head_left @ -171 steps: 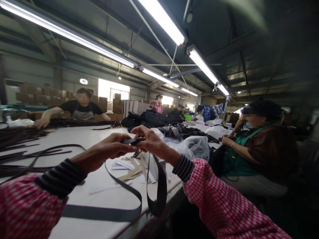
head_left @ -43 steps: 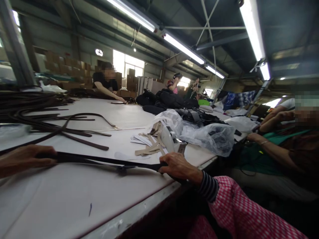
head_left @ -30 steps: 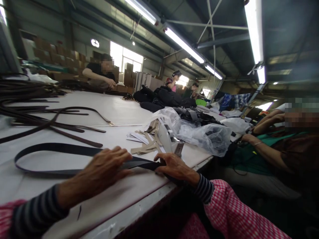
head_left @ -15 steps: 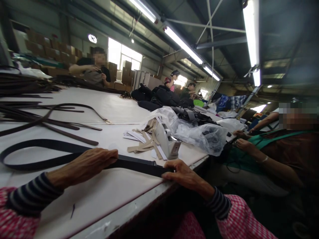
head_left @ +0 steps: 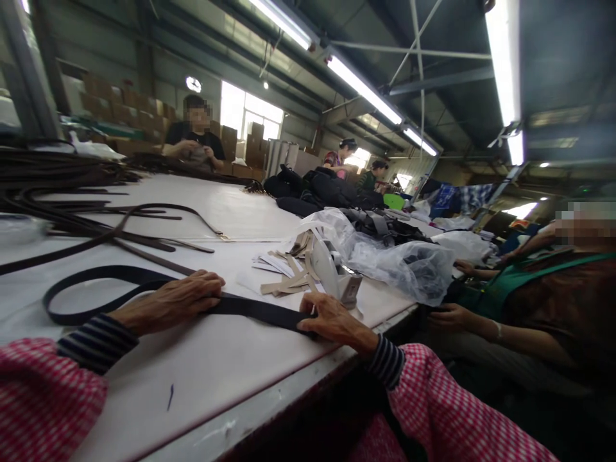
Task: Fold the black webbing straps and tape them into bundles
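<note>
A long dark strap (head_left: 262, 313) lies along the near part of the white table, its left part bent round into a loop. My left hand (head_left: 176, 300) is closed over the strap beside the loop, fingers together and pressed down on it. Farther right, my right hand (head_left: 334, 321) pinches the strap between thumb and fingers near the table edge. Between both hands the strap runs fairly flat and taut. The end under my right hand is hidden.
Beyond my right hand stands a white device with a metal end (head_left: 332, 273), beside beige and white strips (head_left: 286, 273). Brown straps (head_left: 72, 192) spread at left. Clear plastic bags (head_left: 399, 263) and black goods (head_left: 317, 189) lie farther back. A co-worker in a green apron (head_left: 510, 282) sits at right.
Two separated layers of strap between my hands now lie together as one band. My right hand has moved a little left, and the loop at left has become smaller.
</note>
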{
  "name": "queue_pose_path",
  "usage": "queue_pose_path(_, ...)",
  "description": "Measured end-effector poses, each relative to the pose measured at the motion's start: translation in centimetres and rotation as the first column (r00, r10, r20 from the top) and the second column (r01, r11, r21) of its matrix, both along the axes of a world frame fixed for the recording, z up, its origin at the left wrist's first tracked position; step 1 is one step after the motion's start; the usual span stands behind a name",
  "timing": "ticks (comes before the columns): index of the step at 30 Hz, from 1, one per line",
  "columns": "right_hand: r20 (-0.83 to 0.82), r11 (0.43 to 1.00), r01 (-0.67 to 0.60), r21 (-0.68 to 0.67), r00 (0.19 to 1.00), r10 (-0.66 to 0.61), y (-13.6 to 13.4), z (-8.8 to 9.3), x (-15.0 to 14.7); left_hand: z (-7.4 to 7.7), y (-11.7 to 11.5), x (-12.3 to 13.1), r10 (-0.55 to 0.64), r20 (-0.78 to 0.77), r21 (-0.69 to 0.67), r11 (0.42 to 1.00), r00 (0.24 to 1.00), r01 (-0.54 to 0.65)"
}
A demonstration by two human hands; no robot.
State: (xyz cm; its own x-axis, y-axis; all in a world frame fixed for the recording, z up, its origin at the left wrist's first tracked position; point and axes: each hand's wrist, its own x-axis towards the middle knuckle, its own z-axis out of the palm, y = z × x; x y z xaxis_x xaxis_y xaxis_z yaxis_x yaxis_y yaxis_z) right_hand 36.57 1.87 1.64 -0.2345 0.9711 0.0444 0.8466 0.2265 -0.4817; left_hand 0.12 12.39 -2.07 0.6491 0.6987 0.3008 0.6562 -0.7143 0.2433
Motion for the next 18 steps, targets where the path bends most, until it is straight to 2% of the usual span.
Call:
queue_pose_path(3,-0.024,1.0,0.005,-0.016,1.0,-0.006,-0.1,0.1,-0.2,0.1,0.0,0.0,-0.021,-0.032,-0.09,0.996,0.999,0.019)
queue_pose_path(6,0.01,1.0,0.0,-0.006,1.0,0.0,-0.7,0.5,-0.3,0.9,-0.3,0.3,-0.037,0.0,-0.111,0.993,0.999,0.037)
queue_pose_path(12,0.232,0.975,-0.178,0.135,0.962,0.144,-3.3,1.6,0.1,2.2,-2.1,2.0,-0.127,0.044,-0.082,0.988,0.991,0.131)
queue_pose_path(15,0.304,0.973,-0.17,0.158,0.946,0.116,-4.3,1.7,1.3,2.2,-3.1,3.0,-0.136,-0.002,-0.101,0.986,0.991,0.135)
queue_pose_path(18,0.302,0.983,-0.116,0.143,0.951,0.068,-5.1,1.6,2.9,2.3,-4.0,4.0,-0.15,0.001,-0.048,0.988,0.989,0.149)
